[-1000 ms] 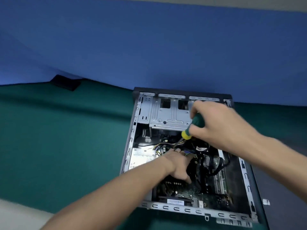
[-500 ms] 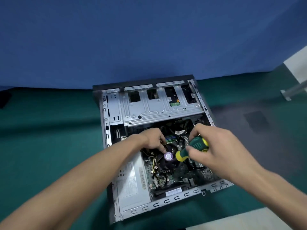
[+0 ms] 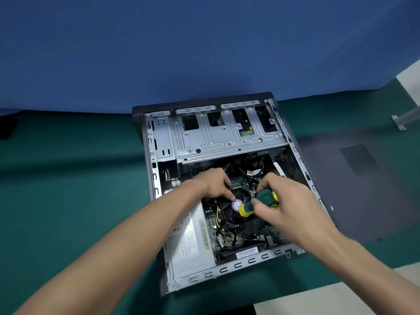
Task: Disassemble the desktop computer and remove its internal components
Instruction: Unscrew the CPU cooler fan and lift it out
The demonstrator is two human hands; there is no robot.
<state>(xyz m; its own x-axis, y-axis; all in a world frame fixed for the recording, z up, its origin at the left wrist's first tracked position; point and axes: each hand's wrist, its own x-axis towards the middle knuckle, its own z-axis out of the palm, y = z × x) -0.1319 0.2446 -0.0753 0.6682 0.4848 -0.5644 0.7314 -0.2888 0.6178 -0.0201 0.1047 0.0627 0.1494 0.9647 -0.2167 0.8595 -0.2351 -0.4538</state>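
Two hands inside the open computer case

Both hands work over the middle of the desktop computer (image 3: 218,185), which lies on its side, open, on the green worktop (image 3: 68,189). The right hand (image 3: 284,205) has its fingers clenched around a green-and-yellow screwdriver (image 3: 259,202), the handle butt pointing toward the left hand. The left hand (image 3: 214,183) rests on the black cooler fan (image 3: 229,205) with its fingers curled down at the fan's edge; whether they grip anything cannot be told. A grey power supply (image 3: 191,244) sits in the near-left corner, and the metal drive cage (image 3: 218,137) spans the far end. A dark side panel (image 3: 354,178) lies just right of the case.
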